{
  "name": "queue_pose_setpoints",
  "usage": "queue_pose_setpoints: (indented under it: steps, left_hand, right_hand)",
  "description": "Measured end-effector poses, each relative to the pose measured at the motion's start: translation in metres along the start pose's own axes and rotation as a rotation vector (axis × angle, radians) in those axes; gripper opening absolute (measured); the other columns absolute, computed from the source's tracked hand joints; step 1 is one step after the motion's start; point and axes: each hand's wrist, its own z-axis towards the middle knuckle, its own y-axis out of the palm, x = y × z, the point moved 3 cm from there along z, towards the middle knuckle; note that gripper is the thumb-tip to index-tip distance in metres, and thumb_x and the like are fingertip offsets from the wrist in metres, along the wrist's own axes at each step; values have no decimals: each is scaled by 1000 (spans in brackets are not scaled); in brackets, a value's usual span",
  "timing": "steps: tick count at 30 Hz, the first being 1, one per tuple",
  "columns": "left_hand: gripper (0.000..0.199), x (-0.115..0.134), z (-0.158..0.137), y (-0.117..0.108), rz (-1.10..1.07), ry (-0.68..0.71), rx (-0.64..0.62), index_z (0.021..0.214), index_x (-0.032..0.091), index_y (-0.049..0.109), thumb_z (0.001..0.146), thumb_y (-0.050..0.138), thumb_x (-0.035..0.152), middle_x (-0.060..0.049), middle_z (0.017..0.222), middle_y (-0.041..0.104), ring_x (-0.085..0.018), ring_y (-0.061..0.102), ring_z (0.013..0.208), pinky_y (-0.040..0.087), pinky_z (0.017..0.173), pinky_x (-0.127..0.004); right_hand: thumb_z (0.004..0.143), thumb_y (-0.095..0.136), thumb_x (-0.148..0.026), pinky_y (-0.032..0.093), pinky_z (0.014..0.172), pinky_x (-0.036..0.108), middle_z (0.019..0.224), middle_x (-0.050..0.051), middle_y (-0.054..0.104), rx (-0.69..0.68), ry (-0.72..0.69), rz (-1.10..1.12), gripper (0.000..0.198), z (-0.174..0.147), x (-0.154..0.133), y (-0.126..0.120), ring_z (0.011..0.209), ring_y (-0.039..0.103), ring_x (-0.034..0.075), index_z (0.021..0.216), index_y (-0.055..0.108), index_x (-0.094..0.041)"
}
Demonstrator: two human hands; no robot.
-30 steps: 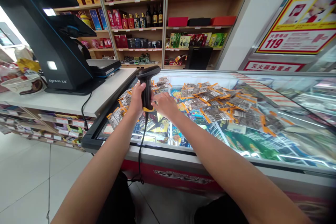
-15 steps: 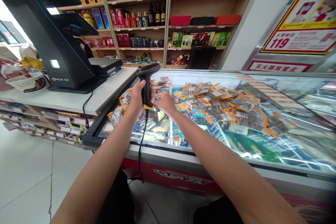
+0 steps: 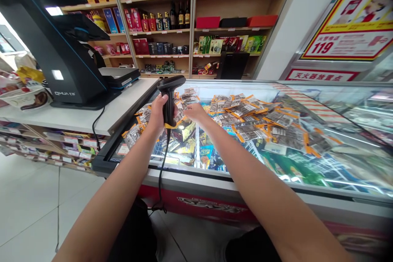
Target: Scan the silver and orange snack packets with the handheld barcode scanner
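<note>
My left hand (image 3: 158,110) is wrapped round the grip of a black barcode scanner (image 3: 169,102), held upright above the chest freezer's glass top (image 3: 184,161). The scanner's cord (image 3: 165,159) hangs down over the freezer's front. Just right of the scanner is my right hand (image 3: 196,112), apart from the grip, its fingers curled together. Whether anything is between those fingers is hidden. Brown packets with orange edges (image 3: 248,110) lie heaped on the glass right of my right hand, and more packets (image 3: 133,134) lie to the left.
A white counter (image 3: 129,98) adjoins on the left, bearing a black checkout terminal (image 3: 76,77) and a white tub (image 3: 27,98). Shelves (image 3: 159,35) with boxes and bottles stand behind. Colourful goods (image 3: 205,156) show through the glass. A wall sign (image 3: 346,28) is at right.
My right hand has drawn slightly away from the scanner's grip, to the right. My left hand still holds the scanner. The whole view has shifted a little.
</note>
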Motion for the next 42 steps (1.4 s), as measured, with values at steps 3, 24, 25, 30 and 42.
queue_pose_setpoints:
  steps: [3,24,25,30,42]
  left_hand:
    - [42,0,-2,3,13,0,-14,81,22,51,79,61,63,0,55,58,-14,58,48,35,40,-24]
    - [35,-18,-6,7,182,-150,-336,87,21,51,86,57,55,-2,54,63,-14,52,43,38,41,-23]
    - [35,-17,-6,8,187,-157,-348,88,20,52,86,57,55,-2,54,63,-14,52,42,37,41,-23]
    - [40,-17,-8,9,185,-190,-353,90,19,55,84,59,58,-3,53,63,-14,53,42,36,40,-23]
    - [45,-6,-3,2,56,-42,-78,81,20,58,82,55,65,0,52,55,-14,50,45,36,43,-25]
  right_hand:
    - [76,63,-12,44,63,25,69,-1,67,-33,25,298,10,-2,9,-19,67,64,16,81,70,-17]
    - [65,74,-17,53,76,33,91,4,72,349,-144,574,45,8,28,-63,85,69,21,108,60,-18]
    - [66,73,-17,54,77,34,92,5,72,349,-149,564,45,9,28,-63,86,69,21,109,60,-18]
    - [69,72,-17,55,79,34,95,7,73,359,-157,547,43,9,28,-63,88,71,21,110,59,-17]
    - [90,50,-12,51,78,34,92,10,74,665,-51,-11,30,-6,35,-140,81,68,20,103,77,-15]
